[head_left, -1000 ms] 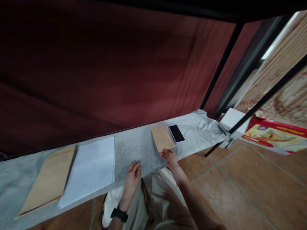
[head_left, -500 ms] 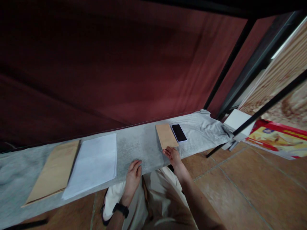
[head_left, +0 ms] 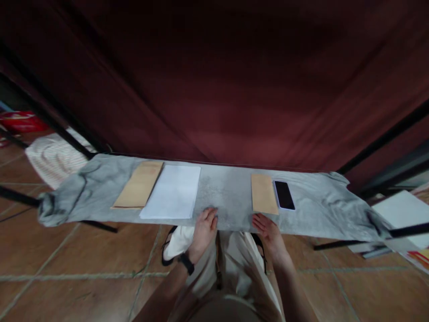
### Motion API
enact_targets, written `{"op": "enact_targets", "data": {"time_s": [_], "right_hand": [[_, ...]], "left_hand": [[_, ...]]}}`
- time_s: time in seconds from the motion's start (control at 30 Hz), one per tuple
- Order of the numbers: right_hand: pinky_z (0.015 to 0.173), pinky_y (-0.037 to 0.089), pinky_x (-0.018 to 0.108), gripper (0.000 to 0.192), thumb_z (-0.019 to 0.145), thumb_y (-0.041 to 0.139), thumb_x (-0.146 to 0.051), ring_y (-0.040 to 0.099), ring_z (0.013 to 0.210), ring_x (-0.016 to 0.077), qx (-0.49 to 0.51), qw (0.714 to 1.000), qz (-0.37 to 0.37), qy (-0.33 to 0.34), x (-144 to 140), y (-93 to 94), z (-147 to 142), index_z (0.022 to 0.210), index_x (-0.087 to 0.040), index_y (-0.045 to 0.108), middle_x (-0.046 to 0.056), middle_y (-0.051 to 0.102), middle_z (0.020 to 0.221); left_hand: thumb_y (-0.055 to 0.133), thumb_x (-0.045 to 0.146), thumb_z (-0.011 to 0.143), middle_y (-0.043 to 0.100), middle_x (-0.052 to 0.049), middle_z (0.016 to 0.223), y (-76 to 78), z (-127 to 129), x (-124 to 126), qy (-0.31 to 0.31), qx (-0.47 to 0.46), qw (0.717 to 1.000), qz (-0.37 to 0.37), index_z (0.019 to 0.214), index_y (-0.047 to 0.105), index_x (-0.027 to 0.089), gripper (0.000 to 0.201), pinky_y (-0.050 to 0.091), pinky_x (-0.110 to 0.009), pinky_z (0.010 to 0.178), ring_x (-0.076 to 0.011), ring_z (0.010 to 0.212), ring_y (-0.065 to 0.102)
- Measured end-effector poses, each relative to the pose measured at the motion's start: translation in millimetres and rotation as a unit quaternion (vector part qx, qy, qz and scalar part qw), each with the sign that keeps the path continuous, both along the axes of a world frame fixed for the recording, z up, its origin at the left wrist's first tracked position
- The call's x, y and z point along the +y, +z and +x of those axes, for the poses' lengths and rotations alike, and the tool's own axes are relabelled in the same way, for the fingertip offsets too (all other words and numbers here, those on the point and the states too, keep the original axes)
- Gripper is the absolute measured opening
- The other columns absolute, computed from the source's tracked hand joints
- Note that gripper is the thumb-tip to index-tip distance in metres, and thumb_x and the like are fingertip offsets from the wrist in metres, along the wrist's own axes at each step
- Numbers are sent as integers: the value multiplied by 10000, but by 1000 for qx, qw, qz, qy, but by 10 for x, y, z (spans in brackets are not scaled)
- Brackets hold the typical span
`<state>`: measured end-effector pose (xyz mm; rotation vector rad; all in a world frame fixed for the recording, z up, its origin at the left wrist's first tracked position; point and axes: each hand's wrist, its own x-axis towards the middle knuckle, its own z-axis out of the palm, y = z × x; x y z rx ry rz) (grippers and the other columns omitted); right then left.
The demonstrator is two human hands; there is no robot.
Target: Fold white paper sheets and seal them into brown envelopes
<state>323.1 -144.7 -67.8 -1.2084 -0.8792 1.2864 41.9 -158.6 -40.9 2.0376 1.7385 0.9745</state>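
Right now both hands rest flat and empty at the near edge of a narrow bench (head_left: 231,197) covered in grey cloth. The left hand (head_left: 203,229), fingers loosely spread, wears a black watch (head_left: 187,263) at the wrist. The right hand (head_left: 270,231) lies open just short of a small brown envelope (head_left: 263,193), plain and flat, its near end close to the fingertips. A black phone (head_left: 284,195) sits just beside the envelope. Further left lie white paper sheets (head_left: 172,191) overlapping a larger brown envelope (head_left: 139,184).
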Motion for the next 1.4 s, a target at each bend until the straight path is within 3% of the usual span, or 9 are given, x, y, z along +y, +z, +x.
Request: {"op": "enact_targets", "data": {"time_s": [0.1, 0.2, 0.33, 0.47, 0.57, 0.77, 1.17, 1.4], "right_hand": [[841, 592, 518, 406, 833, 604, -542, 740, 896, 302, -64, 998, -20, 3, -38, -57, -167, 1035, -205, 707, 163, 770, 1031], [961, 539, 529, 425, 882, 549, -489, 700, 1050, 309, -224, 973, 53, -5, -28, -69, -419, 1126, -180, 707, 170, 740, 1146], [1105, 434, 531, 478, 984, 403, -361, 531, 1334, 305, -447, 874, 189, 34, -21, -35, -797, 1344, -125, 611, 203, 576, 1429], [1170, 297, 613, 490, 1017, 386, -272, 387, 1451, 328, -606, 760, 219, 83, -75, -15, -1089, 1470, -117, 492, 203, 439, 1556], [1176, 266, 624, 501, 1034, 351, -251, 331, 1482, 338, -649, 723, 220, 88, -121, -13, -1168, 1501, -98, 451, 218, 374, 1590], [1178, 268, 611, 504, 1034, 347, -254, 332, 1481, 337, -651, 718, 229, 91, -131, -17, -1150, 1511, -120, 444, 190, 365, 1603], [1186, 245, 608, 504, 1037, 346, -258, 332, 1474, 337, -659, 717, 210, 89, -144, 10, -1180, 1506, -104, 449, 204, 364, 1600], [1175, 253, 610, 506, 1036, 340, -251, 345, 1462, 338, -671, 705, 212, 85, -133, -23, -1179, 1508, -102, 444, 217, 372, 1593]], "left_hand": [[460, 297, 984, 582, -152, 1400, 80, -275, -61, 84, 55, 994, 34, 1357, 581, 199, 404, 392, -534, 1136, -315, 1357, 483], [510, 390, 971, 462, -196, 1527, 64, -656, -104, 146, 107, 983, 39, 1443, 488, 159, 526, 310, -579, 1172, -362, 1477, 326], [529, 521, 948, 383, -253, 1573, -32, -1112, -138, 191, 171, 967, 3, 1464, 454, 121, 657, 266, -617, 1171, -402, 1499, 280], [532, 607, 921, 426, -265, 1543, -46, -1326, -150, 168, 209, 963, -25, 1444, 484, 100, 730, 325, -564, 1149, -408, 1455, 362], [553, 649, 890, 457, -248, 1528, 12, -1360, -141, 153, 235, 959, -40, 1443, 495, 113, 773, 340, -553, 1135, -415, 1436, 384], [658, 623, 832, 513, -196, 1500, 139, -1409, -106, 130, 251, 956, -76, 1412, 549, 193, 730, 371, -526, 1099, -392, 1369, 461], [657, 529, 871, 610, -139, 1379, 354, -1465, -73, 88, 245, 962, -81, 1317, 626, 235, 535, 427, -470, 1016, -347, 1224, 545], [650, 470, 894, 635, -163, 1290, 350, -1450, -62, 59, 267, 958, -87, 1288, 630, 184, 487, 443, -444, 1012, -329, 1182, 564]]}}
